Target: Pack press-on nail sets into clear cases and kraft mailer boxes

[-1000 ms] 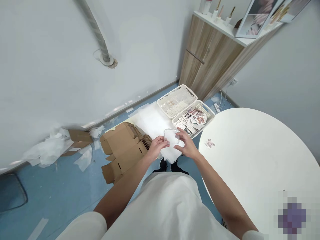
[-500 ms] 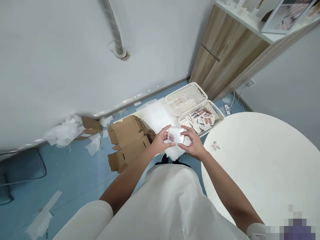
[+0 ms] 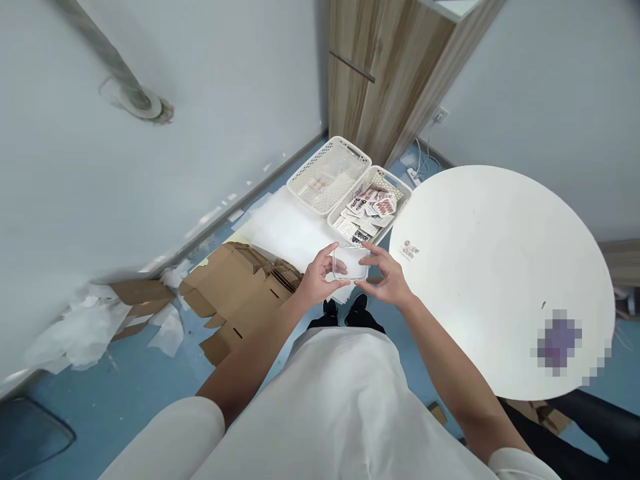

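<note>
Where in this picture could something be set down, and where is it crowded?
Free: the round white table between small card and blurred purple patch; blue floor between flattened cardboard and dark frame. Crowded: card-filled basket, beyond the held clear case.

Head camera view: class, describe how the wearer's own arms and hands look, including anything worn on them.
Short white sleeves cover the upper arms and stop well above the wrists. The left hand and right hand are ungloved; no watch or bracelet shows.

Both hands (image 3: pixel 353 275) holding clear case (image 3: pixel 351 263), white baskets (image 3: pixel 296 185) beyond
</note>
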A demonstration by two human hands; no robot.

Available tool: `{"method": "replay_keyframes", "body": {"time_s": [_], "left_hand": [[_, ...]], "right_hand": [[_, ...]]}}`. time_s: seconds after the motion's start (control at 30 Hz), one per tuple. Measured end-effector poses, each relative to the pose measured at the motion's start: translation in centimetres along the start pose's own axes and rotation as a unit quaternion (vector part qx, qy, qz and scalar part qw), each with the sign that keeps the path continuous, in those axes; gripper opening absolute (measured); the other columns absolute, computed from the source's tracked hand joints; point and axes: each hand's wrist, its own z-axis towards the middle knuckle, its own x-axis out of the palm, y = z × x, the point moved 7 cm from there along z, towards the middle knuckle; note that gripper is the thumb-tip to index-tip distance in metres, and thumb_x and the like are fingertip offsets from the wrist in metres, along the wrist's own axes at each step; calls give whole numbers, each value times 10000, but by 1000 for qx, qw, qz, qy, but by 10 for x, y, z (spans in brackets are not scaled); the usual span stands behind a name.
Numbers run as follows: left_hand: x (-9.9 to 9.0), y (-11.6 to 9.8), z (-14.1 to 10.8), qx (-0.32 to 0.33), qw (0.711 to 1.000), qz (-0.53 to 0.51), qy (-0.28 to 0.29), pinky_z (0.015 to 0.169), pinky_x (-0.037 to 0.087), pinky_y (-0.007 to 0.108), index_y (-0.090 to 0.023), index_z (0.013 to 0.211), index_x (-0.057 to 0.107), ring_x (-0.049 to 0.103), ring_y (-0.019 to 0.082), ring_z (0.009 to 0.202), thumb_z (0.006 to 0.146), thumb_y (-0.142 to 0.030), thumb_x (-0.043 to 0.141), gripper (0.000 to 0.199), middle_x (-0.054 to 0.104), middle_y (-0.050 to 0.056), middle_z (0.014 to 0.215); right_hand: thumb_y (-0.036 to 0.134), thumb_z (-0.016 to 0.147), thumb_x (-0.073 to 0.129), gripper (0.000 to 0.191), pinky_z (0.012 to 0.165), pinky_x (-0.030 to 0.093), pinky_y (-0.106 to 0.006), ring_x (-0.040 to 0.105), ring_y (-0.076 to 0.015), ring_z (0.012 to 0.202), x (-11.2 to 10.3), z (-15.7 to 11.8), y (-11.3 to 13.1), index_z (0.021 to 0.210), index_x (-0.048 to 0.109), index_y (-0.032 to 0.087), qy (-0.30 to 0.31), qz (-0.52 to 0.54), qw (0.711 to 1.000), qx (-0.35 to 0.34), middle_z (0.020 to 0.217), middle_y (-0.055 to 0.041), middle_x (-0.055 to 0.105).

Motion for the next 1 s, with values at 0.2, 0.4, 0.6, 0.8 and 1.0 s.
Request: {"method": "replay_keyframes", "body": {"time_s": [0.2, 0.4, 0.6, 0.8, 1.0], "left_hand": [[20, -3, 10, 48, 996, 40, 55, 799, 445, 316, -261, 1275, 314, 598, 144, 773, 559, -205, 741, 836, 591, 11, 830], [43, 3, 22, 63, 991, 104, 51, 783, 450, 306, -255, 1273, 287, 586, 138, 765, 575, -225, 729, 827, 585, 20, 840], [56, 0, 23, 80, 992, 102, -4, 775, 447, 304, -251, 1264, 306, 575, 121, 710, 573, -231, 732, 812, 585, 11, 816], [63, 6, 21, 66, 991, 113, -35, 774, 451, 311, -236, 1307, 255, 576, 124, 743, 583, -221, 731, 866, 586, 18, 851], [76, 9, 24, 86, 986, 140, -25, 747, 462, 306, -242, 1343, 202, 574, 111, 714, 616, -240, 717, 892, 602, 30, 888]], "right_hand": [[373, 604, 704, 378, 944, 370, -465, 425, -281, 1174, -18, -8, -2, 942, 578, 260, -34, 6, 999, -11, 1285, -74, 454], [358, 639, 676, 368, 948, 363, -467, 396, -278, 1203, -39, -14, -15, 973, 558, 260, -30, 6, 1000, -3, 1321, -74, 416], [329, 702, 620, 393, 931, 377, -450, 336, -264, 1247, -50, -9, -20, 1069, 500, 260, 9, 10, 999, -51, 1369, -81, 345], [322, 739, 584, 375, 912, 399, -448, 335, -258, 1249, -55, -6, -28, 1088, 480, 233, 31, -2, 996, -85, 1372, -111, 334], [324, 758, 563, 351, 913, 414, -428, 350, -243, 1241, -67, -10, -36, 1084, 479, 222, 29, -8, 995, -99, 1349, -116, 368]]}}
